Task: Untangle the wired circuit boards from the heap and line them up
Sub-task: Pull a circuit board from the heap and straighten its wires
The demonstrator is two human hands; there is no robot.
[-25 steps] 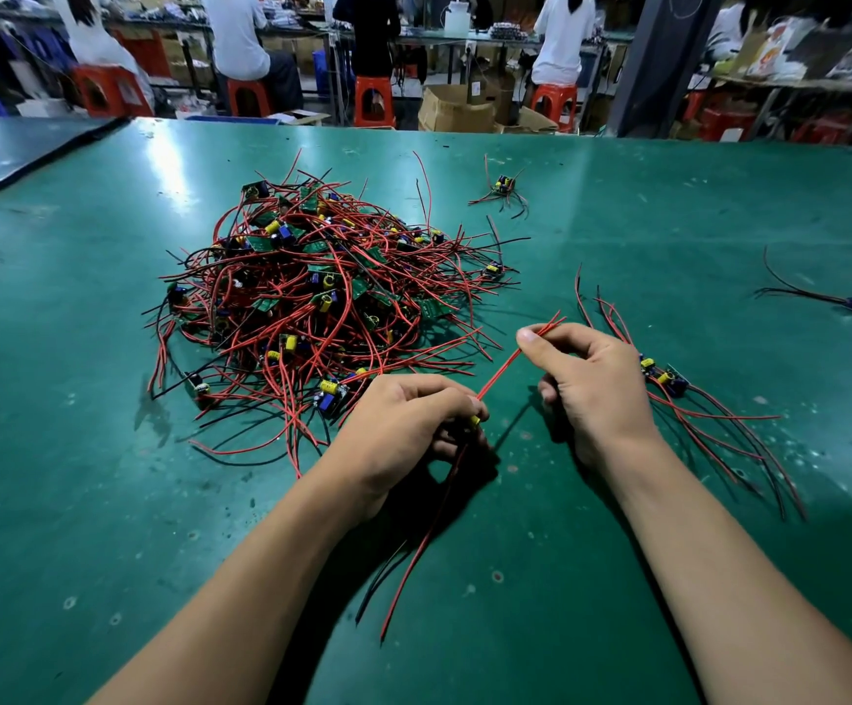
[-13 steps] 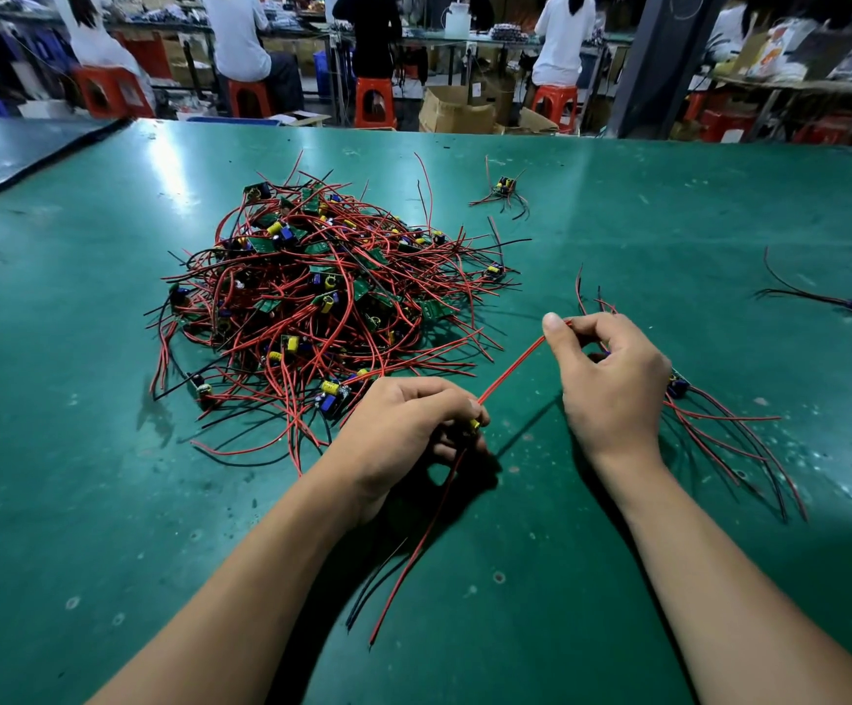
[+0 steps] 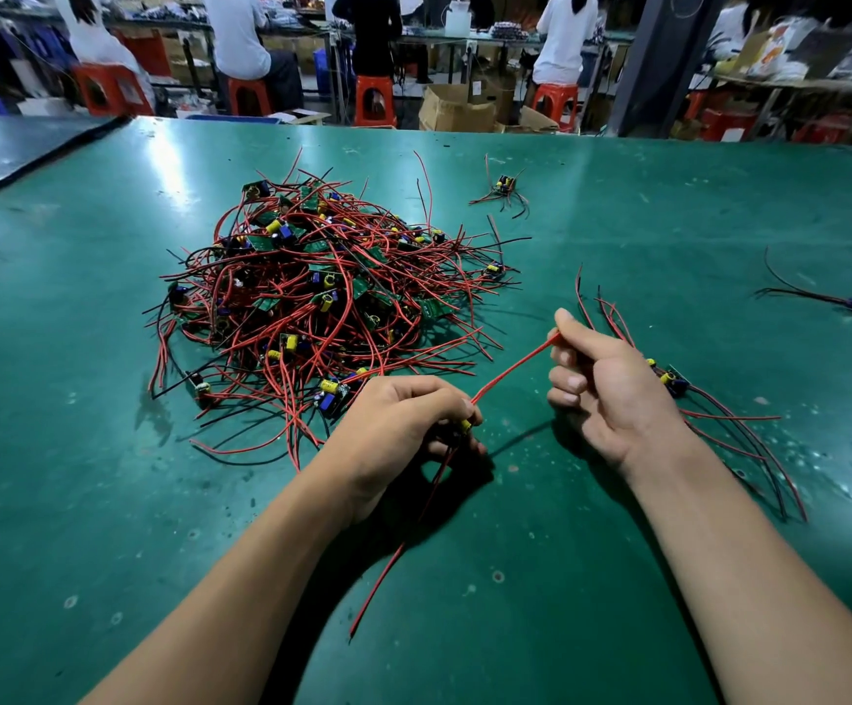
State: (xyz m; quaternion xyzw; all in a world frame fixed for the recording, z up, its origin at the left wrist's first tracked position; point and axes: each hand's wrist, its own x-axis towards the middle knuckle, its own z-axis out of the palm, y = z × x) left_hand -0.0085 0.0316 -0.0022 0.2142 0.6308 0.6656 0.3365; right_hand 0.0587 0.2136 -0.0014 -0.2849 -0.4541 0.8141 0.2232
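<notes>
While the left hand (image 3: 393, 424) curls its fingers (image 3: 444, 399) around a small circuit board (image 3: 466, 425), the right hand (image 3: 612, 394) pinches that board's red wire (image 3: 515, 366) at its fingertips, holding it straight between the two hands. The tangled heap (image 3: 322, 297) lies on the green counter (image 3: 617, 221) just beyond the left fingers. Separate boards (image 3: 673, 380) with trailing wires lie just right of the right fingers.

Green worktable (image 3: 617, 206); red stools (image 3: 374, 99), cardboard boxes (image 3: 457, 111) behind.
</notes>
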